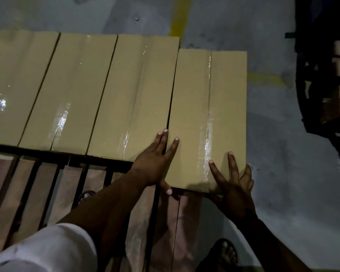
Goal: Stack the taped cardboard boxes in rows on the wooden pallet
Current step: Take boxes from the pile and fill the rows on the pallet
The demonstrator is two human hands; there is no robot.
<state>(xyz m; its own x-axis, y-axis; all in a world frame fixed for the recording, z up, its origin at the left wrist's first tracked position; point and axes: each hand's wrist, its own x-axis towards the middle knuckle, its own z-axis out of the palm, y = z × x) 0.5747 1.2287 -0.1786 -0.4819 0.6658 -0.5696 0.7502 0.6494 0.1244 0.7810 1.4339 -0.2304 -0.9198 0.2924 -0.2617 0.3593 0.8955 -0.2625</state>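
The rightmost taped cardboard box (208,118) is lying at the right end of a row of boxes (82,91) on the wooden pallet (71,185), sitting nearer the person than its neighbours and touching the next box along its left edge. The left hand (155,163) is lying open and flat, fingers spread across the seam between the two boxes, thumb curling over the near edge. The right hand (234,189) is spreading open on the box's near right corner, fingers resting on top, gripping nothing. A white sleeve (47,250) is covering the left upper arm. Grey floor (283,173) with yellow lines (181,16) is surrounding the pallet.
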